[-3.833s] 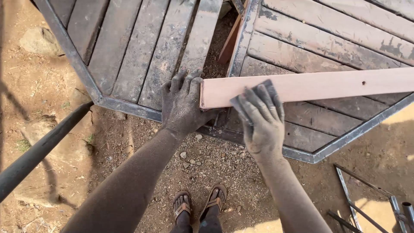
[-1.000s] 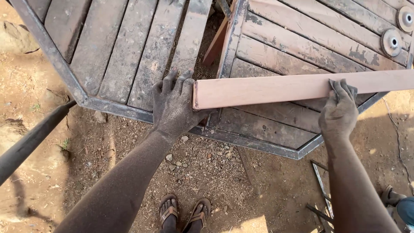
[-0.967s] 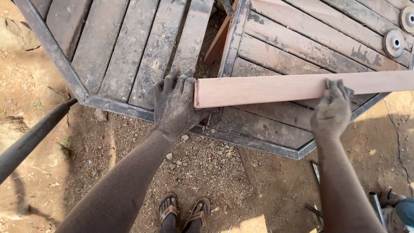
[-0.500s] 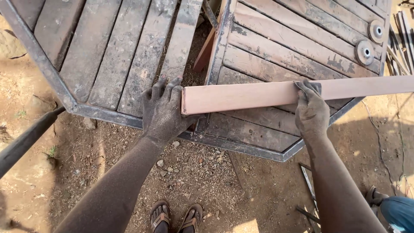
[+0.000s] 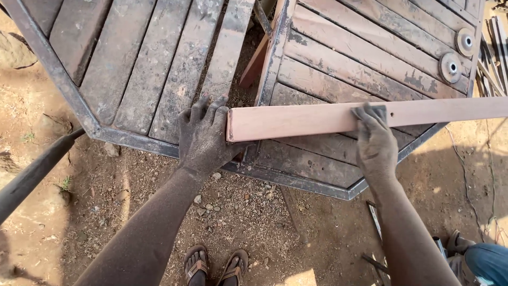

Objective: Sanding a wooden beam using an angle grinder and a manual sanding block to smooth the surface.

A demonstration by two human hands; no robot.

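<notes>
A long, pale pink wooden plank (image 5: 317, 116) lies flat across the slatted wooden top of a metal-framed table (image 5: 296, 180). My left hand (image 5: 203, 137) rests flat on the table against the plank's left end, fingers spread. My right hand (image 5: 374, 143) presses a small dark pad (image 5: 377, 112) down on the plank's top face, about mid-length. Both hands and forearms are coated in fine dust.
Two round metal discs (image 5: 457, 53) sit on the slats at the far right. Metal rods (image 5: 495, 47) lie beyond the table's right edge. A dark pipe (image 5: 32, 175) slants at the left. My sandalled feet (image 5: 217, 265) stand on dirt; another person's foot (image 5: 460, 241) is at lower right.
My right hand has slid left and right along the plank's top, rubbing it. My left hand has stayed at the plank's left end. The view has shifted slightly.
</notes>
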